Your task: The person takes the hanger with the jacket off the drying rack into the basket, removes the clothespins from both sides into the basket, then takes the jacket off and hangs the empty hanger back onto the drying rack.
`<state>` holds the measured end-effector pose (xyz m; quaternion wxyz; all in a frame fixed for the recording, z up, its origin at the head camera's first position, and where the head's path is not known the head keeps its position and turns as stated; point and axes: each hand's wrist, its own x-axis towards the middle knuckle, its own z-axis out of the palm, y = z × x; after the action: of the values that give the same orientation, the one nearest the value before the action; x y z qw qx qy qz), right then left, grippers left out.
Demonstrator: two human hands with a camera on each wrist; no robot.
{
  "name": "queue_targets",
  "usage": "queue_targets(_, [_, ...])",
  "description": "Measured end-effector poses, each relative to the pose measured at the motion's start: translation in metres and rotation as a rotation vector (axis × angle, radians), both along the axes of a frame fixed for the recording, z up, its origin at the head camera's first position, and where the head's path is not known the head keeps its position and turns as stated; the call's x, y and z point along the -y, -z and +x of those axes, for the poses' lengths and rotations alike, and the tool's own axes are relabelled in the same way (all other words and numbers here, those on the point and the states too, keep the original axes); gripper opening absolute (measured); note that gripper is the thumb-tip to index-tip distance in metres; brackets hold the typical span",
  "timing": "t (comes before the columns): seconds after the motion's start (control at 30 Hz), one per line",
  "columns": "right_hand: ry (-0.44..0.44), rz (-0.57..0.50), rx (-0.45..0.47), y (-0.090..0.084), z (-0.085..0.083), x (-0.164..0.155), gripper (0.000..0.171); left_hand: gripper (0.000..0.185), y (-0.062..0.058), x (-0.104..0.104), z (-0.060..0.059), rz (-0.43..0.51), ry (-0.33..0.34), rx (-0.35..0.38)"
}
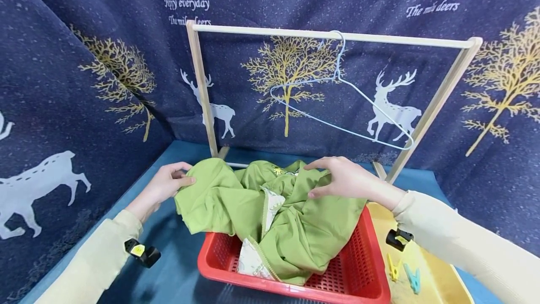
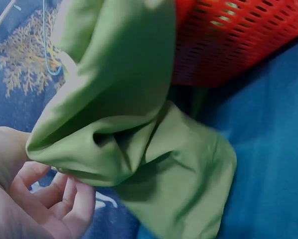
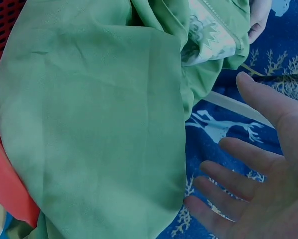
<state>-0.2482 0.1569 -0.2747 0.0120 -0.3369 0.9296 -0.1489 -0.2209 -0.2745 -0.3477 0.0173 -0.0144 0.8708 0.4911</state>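
Note:
A green zip-up jacket [image 1: 228,201] with a white patterned lining lies bunched over a red perforated basket [image 1: 206,266]. Its left part spills past the basket's side. At that left end my left hand [image 1: 166,184] pinches the fabric between thumb and fingers; in the left wrist view the hand [image 2: 49,199] has its fingertips tucked under a fold. My right hand [image 1: 337,177] hovers over the jacket's far right part. In the right wrist view the right hand [image 3: 258,174] has its fingers spread beside the green cloth [image 3: 104,124], gripping nothing.
Behind the basket stands a wooden rack [image 1: 438,93] with a light blue wire hanger [image 1: 337,128] on its top bar. To the right, a yellow tray [image 1: 443,280] holds a yellow clothespin [image 1: 394,267] and a teal clothespin [image 1: 413,278]. A dark blue patterned cloth [image 1: 270,3] hangs behind.

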Motion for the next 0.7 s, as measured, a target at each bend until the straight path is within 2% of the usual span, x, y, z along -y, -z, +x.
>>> queue_targets(0.33, [0.026, -0.038, -0.013, -0.001, 0.0, -0.008, 0.061, 0.033, -0.034, -0.015, -0.01, -0.082, 0.036, -0.118])
queue_targets(0.5, [0.037, -0.066, -0.029, -0.004, -0.001, -0.012, 0.059, 0.028, -0.049, -0.028, -0.013, -0.147, 0.056, -0.219])
queue_targets(0.7, [0.061, -0.091, -0.053, -0.008, -0.005, -0.017, 0.059, 0.021, -0.069, -0.051, -0.012, -0.209, 0.111, -0.362])
